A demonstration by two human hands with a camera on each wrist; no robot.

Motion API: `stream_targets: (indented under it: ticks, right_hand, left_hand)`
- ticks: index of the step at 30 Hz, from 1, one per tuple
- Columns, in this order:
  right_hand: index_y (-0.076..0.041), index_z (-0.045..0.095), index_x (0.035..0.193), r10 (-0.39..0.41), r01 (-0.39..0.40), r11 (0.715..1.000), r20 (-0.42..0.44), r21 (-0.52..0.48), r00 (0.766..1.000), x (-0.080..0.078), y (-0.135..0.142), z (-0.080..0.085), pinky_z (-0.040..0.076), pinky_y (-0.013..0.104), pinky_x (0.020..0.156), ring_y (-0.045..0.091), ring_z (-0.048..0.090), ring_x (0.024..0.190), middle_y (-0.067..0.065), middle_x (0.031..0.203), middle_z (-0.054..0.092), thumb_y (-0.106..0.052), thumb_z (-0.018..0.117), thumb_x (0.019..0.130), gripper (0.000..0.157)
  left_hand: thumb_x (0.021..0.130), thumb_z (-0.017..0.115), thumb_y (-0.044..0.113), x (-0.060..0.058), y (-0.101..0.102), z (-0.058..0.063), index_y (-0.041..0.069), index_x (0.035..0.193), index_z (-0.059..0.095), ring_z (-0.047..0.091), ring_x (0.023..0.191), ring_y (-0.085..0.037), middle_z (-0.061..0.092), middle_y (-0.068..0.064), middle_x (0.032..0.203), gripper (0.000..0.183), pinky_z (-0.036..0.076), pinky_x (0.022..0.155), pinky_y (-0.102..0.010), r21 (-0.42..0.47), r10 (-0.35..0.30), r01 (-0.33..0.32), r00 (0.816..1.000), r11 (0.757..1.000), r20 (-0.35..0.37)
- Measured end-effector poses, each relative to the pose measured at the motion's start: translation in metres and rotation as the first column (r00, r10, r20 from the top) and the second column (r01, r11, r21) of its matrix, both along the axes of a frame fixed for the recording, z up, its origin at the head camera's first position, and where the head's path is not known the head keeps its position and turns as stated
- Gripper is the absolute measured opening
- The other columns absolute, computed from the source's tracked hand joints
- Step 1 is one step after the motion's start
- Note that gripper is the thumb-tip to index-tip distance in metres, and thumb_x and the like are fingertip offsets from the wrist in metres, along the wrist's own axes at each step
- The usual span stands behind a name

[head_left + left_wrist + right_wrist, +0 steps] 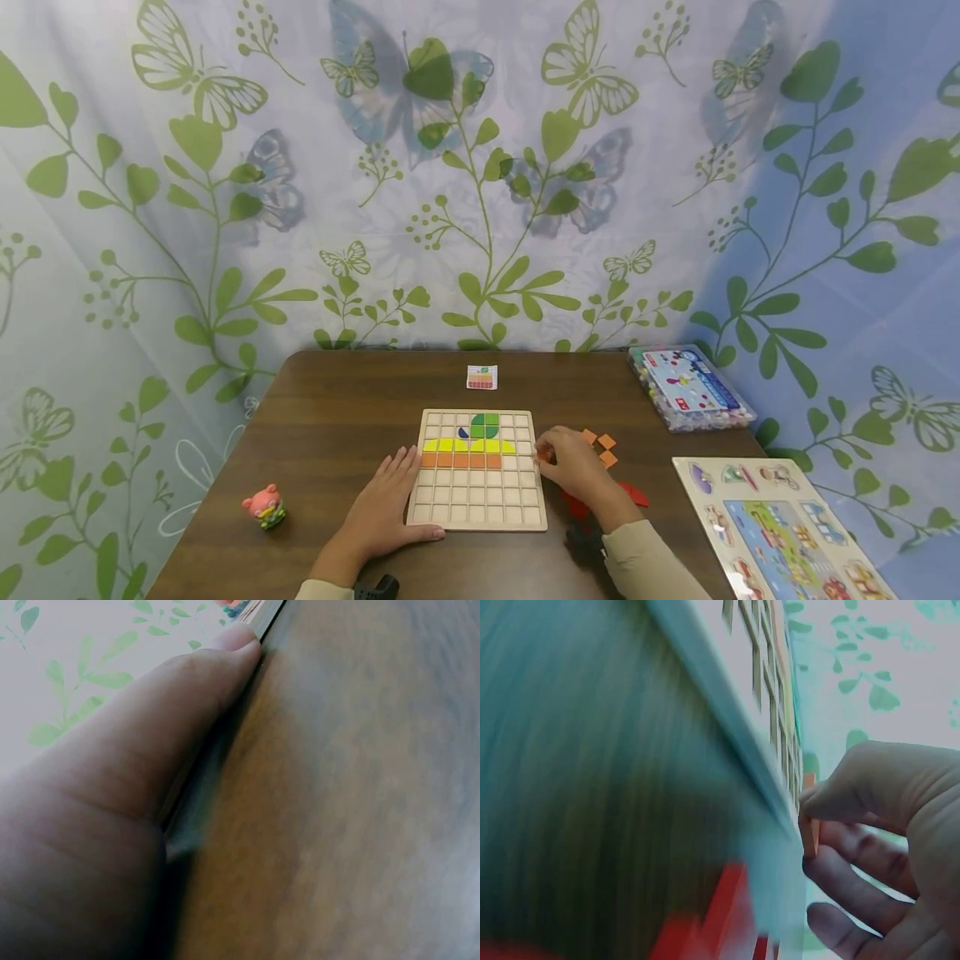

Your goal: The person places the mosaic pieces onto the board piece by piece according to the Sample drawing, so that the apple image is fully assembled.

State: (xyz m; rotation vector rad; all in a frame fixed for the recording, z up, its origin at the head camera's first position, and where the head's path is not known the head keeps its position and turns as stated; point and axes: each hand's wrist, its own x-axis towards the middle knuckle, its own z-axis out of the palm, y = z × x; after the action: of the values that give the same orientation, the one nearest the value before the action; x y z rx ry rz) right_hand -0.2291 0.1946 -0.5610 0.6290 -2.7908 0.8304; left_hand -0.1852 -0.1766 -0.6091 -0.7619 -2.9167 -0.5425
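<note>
A wooden grid board [480, 517] lies on the table with green, blue, yellow and orange tiles set in its upper rows. The orange row [461, 460] fills most of one line from the left. My left hand [378, 504] rests at the board's left edge, fingers straight, thumb on the lower-left corner; the left wrist view shows the thumb [150, 727] at the edge. At the board's right edge my right hand [573, 467] pinches an orange tile [810, 817] between thumb and fingers. Several loose orange tiles [607, 442] lie beyond it, and red tiles [636, 494] lie under the wrist.
A small printed pattern card [482, 377] lies behind the board. On the right are a clear box of beads [690, 389] and a wooden picture puzzle [693, 483]. A pink toy figure [265, 506] stands at the left. A patterned curtain [480, 208] hangs behind the table.
</note>
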Motion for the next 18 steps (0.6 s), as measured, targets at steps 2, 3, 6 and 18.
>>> stream_targets:
  ticks: [2, 3, 6, 18]
  right_hand:
    - [-0.008, 0.076, 0.096, 0.047, -0.047, 0.999, -0.005, -0.014, 0.999, -0.002, -0.008, 0.001, 0.058, 0.032, 0.07, 0.014, 0.062, 0.08, -0.003, 0.093, 0.065, -0.003, 0.086, 0.087, 0.014]
    - [-0.008, 0.076, 0.096, 0.064, -0.064, 0.998, -0.001, -0.018, 0.998, -0.003, -0.013, 0.0, 0.058, 0.031, 0.07, 0.013, 0.062, 0.081, -0.003, 0.093, 0.066, -0.004, 0.086, 0.088, 0.014]
    - [-0.009, 0.075, 0.094, 0.122, -0.122, 0.992, 0.0, -0.023, 0.992, -0.005, -0.025, 0.0, 0.06, 0.03, 0.074, 0.015, 0.065, 0.084, 0.0, 0.094, 0.068, -0.002, 0.085, 0.088, 0.013]
    - [-0.01, 0.082, 0.088, 0.12, -0.12, 0.993, 0.034, -0.01, 0.992, -0.005, -0.043, 0.0, 0.062, 0.038, 0.081, 0.018, 0.071, 0.091, -0.001, 0.092, 0.077, 0.007, 0.084, 0.085, 0.017]
  left_hand:
    - [0.078, 0.059, 0.092, 0.0, -0.001, 0.0, 0.0, 0.165, 0.03, 0.019, 0.157, -0.03, 0.026, -0.015, 0.17, 0.129, 0.016, 0.126, -0.049, -0.002, 0.0, 0.0, 1.0, 1.0, 0.0]
    - [0.079, 0.059, 0.092, 0.0, -0.001, 0.001, 0.0, 0.164, 0.031, 0.02, 0.157, -0.031, 0.027, -0.015, 0.17, 0.129, 0.017, 0.126, -0.05, -0.002, -0.001, 0.001, 1.0, 1.0, -0.002]
    - [0.079, 0.059, 0.091, 0.0, -0.001, 0.002, 0.0, 0.164, 0.031, 0.02, 0.157, -0.031, 0.026, -0.016, 0.17, 0.129, 0.016, 0.126, -0.05, 0.0, -0.003, 0.003, 1.0, 1.0, 0.003]
    - [0.079, 0.06, 0.091, 0.001, 0.001, 0.002, 0.0, 0.164, 0.031, 0.02, 0.157, -0.032, 0.027, -0.016, 0.17, 0.129, 0.017, 0.125, -0.052, 0.01, 0.002, -0.002, 1.0, 1.0, 0.01]
